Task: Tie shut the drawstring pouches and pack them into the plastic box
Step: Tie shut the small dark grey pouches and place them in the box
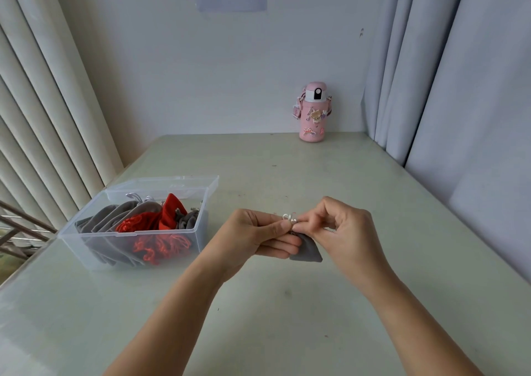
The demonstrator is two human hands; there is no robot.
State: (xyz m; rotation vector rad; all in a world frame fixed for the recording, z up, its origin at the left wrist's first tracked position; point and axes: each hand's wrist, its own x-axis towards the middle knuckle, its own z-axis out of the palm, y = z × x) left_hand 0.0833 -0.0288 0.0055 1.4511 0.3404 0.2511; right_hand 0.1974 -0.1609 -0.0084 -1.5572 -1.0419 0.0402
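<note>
Over the near middle of the bench (287, 312), both hands work at one grey pouch (309, 252); whether its lower edge rests on the surface I cannot tell. The left hand (255, 234) pinches the pouch at its gathered neck, fingers curled beneath. The right hand (342, 226) pinches the white cord (288, 218), whose small loops stand up between the two thumbs. The knot looks unfinished, and that is the weak spot: if either pinch eases before the loops are drawn tight, the cord will likely spring loose and the neck reopen. A hard tug could instead pull a loop right through, or jerk the pouch out of the left hand. Farther left, the clear box (129, 234) holds packed pouches (169, 214), grey and red, heaped near its rim, so one dropped in carelessly may ride high and foul the lid (172, 182) lying open behind. The pink bottle (313, 114) at the far wall stands well apart.
</note>
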